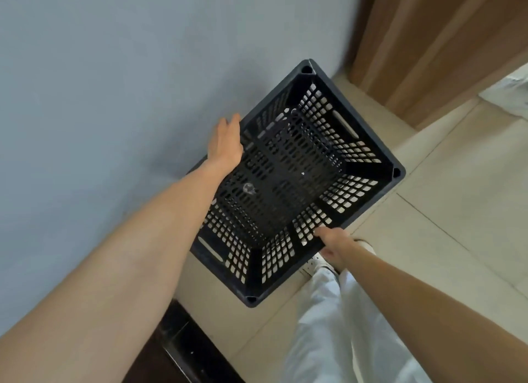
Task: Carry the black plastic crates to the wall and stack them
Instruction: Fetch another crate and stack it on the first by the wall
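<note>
A black perforated plastic crate stands open side up against the grey-blue wall, empty inside. My left hand lies over the rim of its wall-side long edge, fingers reaching past the rim and partly hidden. On the near long rim, my right hand holds the edge with curled fingers. Through the mesh I cannot tell whether another crate sits underneath.
A beige tiled floor spreads to the right. A brown wooden door frame stands past the crate's far corner. A dark glossy threshold strip lies at the lower left. My white trouser leg and shoe are beside the crate.
</note>
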A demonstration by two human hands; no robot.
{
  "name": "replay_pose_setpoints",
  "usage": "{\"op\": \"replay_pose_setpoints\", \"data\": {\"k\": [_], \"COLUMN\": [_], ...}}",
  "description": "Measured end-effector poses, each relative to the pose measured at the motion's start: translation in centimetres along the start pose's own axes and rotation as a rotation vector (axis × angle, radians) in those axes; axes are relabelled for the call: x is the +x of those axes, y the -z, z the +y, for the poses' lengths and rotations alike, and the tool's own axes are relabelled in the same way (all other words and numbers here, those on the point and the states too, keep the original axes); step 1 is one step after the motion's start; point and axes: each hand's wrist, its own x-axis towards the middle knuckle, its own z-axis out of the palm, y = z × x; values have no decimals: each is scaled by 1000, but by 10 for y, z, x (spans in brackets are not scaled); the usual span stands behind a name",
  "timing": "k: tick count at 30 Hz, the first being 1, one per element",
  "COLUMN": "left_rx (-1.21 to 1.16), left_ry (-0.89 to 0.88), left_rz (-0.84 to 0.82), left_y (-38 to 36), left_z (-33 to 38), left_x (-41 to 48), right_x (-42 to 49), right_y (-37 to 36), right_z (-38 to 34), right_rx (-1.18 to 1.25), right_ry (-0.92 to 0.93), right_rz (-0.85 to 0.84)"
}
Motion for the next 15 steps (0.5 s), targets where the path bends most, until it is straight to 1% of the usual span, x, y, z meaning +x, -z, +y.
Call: {"op": "replay_pose_setpoints", "data": {"k": [5, 9, 15], "left_rx": [41, 88, 130], "left_ry": [-36, -41, -37], "left_rz": [-25, -24, -31], "left_y": [-9, -17, -28], "left_z": [-15, -25, -24], "left_x": [24, 36, 56], "right_x": [12, 21, 26], "right_y": [-12, -7, 2], "right_z": [-13, -16, -20], "right_rx": [-4, -9, -71], "right_ry": [3, -2, 58], "right_rz": [-24, -9, 18]}}
